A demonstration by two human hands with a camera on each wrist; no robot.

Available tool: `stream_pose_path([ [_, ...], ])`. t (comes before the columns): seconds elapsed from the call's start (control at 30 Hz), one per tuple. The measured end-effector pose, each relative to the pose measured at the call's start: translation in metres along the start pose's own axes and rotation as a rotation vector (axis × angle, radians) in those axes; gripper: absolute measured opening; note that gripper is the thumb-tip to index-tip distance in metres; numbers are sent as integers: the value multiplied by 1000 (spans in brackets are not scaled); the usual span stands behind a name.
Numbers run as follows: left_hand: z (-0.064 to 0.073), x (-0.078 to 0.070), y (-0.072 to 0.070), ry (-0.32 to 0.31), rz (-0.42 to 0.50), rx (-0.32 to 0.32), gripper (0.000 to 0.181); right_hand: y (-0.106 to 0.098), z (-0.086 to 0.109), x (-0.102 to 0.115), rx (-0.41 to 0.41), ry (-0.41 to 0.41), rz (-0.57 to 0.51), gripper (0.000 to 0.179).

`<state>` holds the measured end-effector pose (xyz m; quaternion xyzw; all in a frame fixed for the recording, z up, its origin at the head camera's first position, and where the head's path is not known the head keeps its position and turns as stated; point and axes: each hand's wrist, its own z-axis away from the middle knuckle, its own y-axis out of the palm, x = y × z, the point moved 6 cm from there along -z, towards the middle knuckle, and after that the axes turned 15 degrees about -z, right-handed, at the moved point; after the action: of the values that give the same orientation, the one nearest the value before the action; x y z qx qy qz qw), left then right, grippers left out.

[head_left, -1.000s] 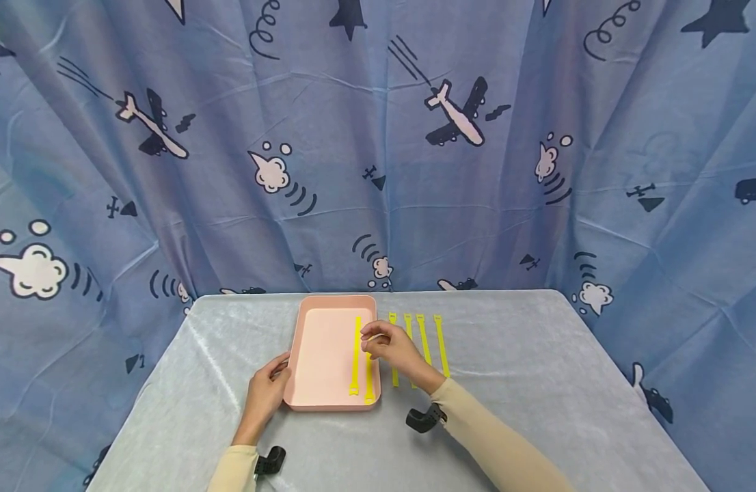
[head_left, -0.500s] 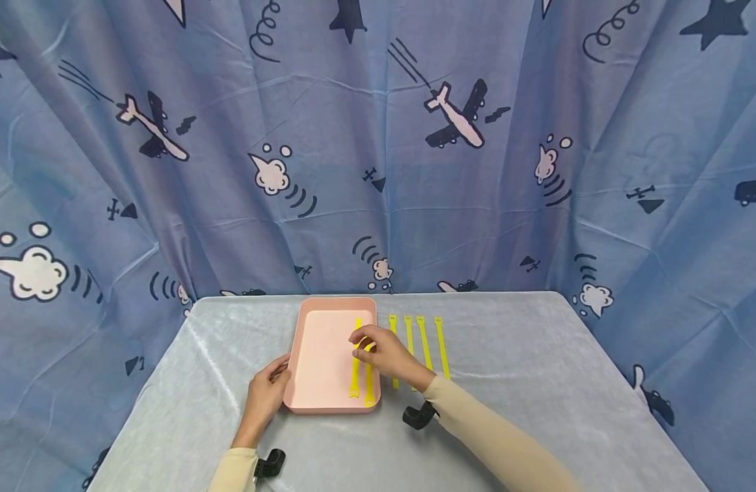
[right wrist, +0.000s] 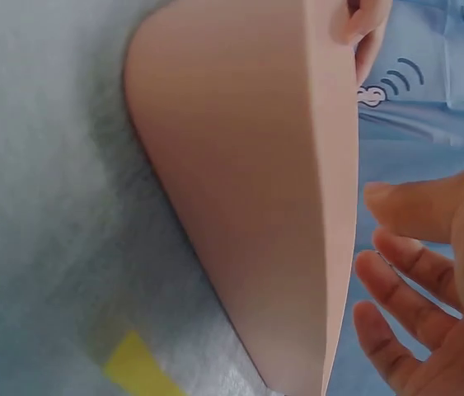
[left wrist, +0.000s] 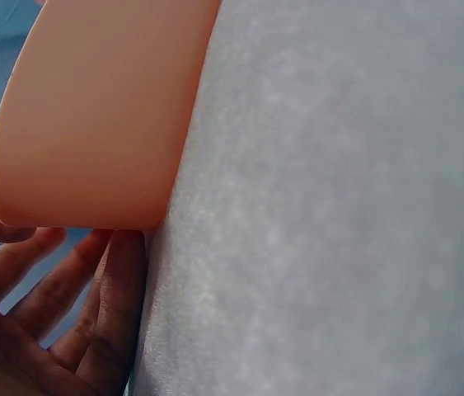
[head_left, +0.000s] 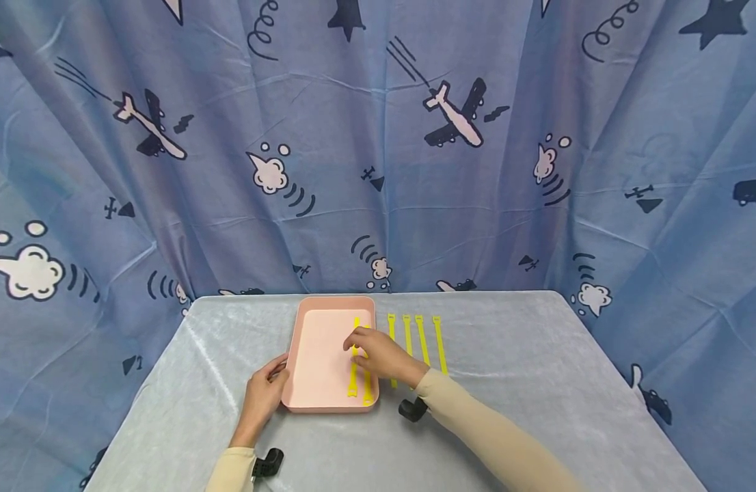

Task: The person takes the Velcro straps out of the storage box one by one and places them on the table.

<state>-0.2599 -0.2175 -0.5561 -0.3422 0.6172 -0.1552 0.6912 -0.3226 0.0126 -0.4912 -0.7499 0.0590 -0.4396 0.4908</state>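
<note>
A pink tray [head_left: 319, 362] lies on the table, with two yellow slotted-head cable straps [head_left: 353, 380] side by side along its right part. My left hand [head_left: 264, 393] rests at the tray's left wall; in the left wrist view its extended fingers [left wrist: 120, 289] reach the wall's end. Over the right half of the tray hovers my right hand [head_left: 381, 354], partly covering the straps. The right wrist view shows its thumb and fingers [right wrist: 400, 293] spread apart, loosely bent, with nothing between them.
Several more yellow cable straps [head_left: 440, 345] lie in a row on the grey table cloth [head_left: 525, 396], right of the tray; the right forearm hides some of their near ends. A blue patterned curtain [head_left: 378, 171] hangs behind the table.
My right hand has moved a little left and lower over the tray, its thumb and fingers now farther apart. The left hand, tray and straps stay put.
</note>
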Motion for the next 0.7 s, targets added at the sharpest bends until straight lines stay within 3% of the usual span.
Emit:
stream_pose_path([
  [0.23,0,1,3,8,0,5,40,10,-7,-3,69,9,130,24],
  [0.53,0,2,2,7,5,12,40,17,-12,-3,114,-67,220,23],
  [0.7,0,1,1,7,2,14,40,20,-13,-5,136,-27,270,25],
])
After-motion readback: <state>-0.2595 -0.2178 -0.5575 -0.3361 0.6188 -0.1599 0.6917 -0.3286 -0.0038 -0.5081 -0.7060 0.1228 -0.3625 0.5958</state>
